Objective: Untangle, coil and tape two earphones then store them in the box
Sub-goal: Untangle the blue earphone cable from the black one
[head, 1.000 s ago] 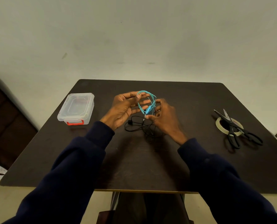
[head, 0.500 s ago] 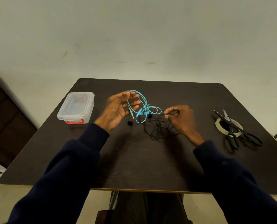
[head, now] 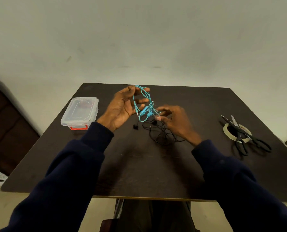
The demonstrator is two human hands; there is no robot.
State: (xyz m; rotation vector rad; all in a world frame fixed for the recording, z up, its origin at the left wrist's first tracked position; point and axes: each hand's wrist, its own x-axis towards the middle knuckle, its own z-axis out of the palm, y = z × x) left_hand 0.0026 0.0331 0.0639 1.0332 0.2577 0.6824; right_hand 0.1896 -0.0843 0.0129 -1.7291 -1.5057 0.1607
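Left hand (head: 121, 106) grip pinches the blue earphone (head: 143, 104) loops above the surface (head: 139, 168). The right hand (head: 176, 121) blurs at the knot, so I can't tell its grip. Tease the black earphone (head: 162, 133), lying just nearer, free gently, no yanking.

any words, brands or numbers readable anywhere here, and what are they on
No text in this view can be read.
tape roll: faint reddish marks on the inner core, too blurred to read.
clear box, scissors, blue earphone, black earphone: no print visible.
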